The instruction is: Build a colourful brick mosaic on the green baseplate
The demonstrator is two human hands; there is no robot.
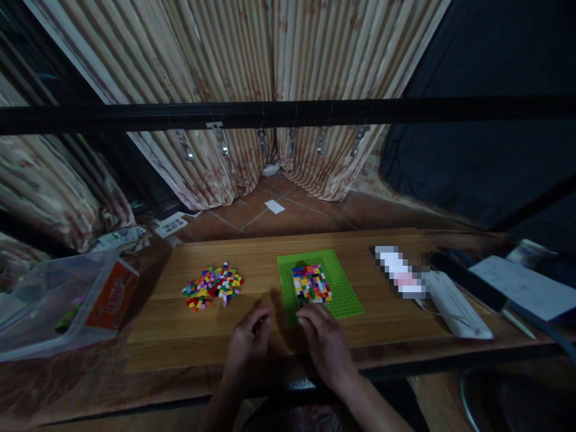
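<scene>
A green studded baseplate (344,288) lies on the wooden board, bearing a tight block of colourful toy bricks (311,282). My right hand (326,342) is at the plate's near edge, its curled fingertips close to the front of the brick block. Whatever those fingers pinch, if anything, is hidden. To the left, my left hand (249,336) hovers over the board with thumb and fingers drawn together; I cannot make out anything between them. Beyond it is a loose pile of small mixed-colour bricks (213,287), the nearest thing on that side.
The wooden board (180,342) rests on a brown table. A clear plastic bin (58,312) with an orange label stands at left. On the right lie a pixelated phone-like object (398,270), a white power strip (459,306) and papers (526,285). A dark bar (288,113) crosses behind.
</scene>
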